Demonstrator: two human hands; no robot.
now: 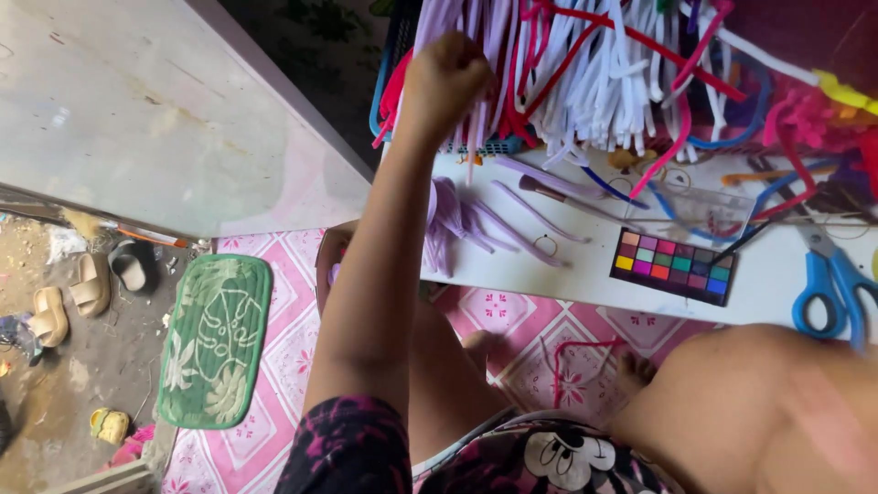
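**Reaching into the pipe cleaners**

On the floor at far left we see sandals [69, 297] and a green mat [215, 340]. Our left hand [445, 78] is raised, fingers curled shut around lilac pipe cleaners [476, 37] hanging from the basket [391, 55]. More lilac stems [466, 224] lie on the white counter [585, 274], then a colour palette [674, 265] and blue scissors [832, 288]. We cannot see our right hand.
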